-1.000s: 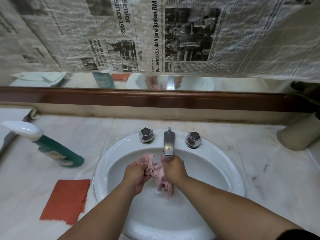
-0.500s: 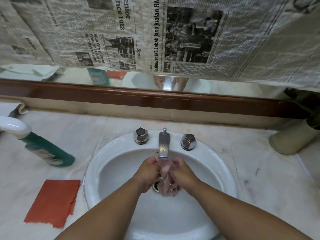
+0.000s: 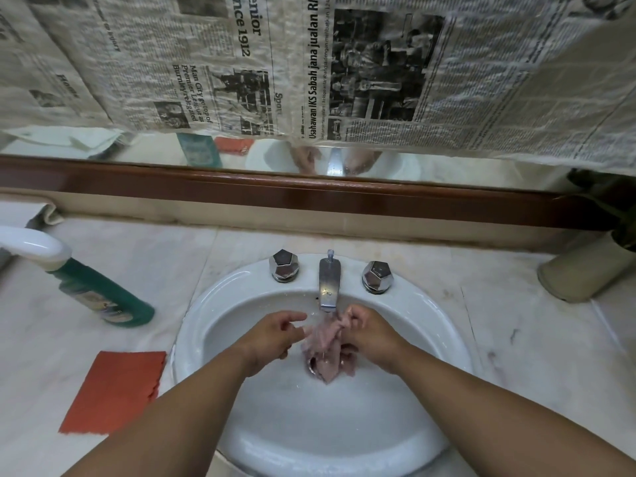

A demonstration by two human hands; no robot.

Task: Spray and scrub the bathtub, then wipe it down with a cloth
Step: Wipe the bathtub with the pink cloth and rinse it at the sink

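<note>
Pink cloth (image 3: 327, 352), pinched by the right hand (image 3: 370, 337) beneath the tap (image 3: 329, 284), needs kneading with both hands; the left hand (image 3: 272, 339) hangs loose-fingered, empty.

Right hand (image 3: 370, 335) round pink cloth (image 3: 325, 344) beneath tap (image 3: 329, 282), left hand (image 3: 272, 335) beside

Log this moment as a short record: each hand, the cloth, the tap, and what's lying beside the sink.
pink cloth: bunched, under the running tap
right hand: grips the pink cloth
left hand: fingers loose, beside the cloth, holding nothing
sink: white, both hands over it
left of sink: green bottle on its side; orange-red sheet flat
right of sink: pale pot
</note>
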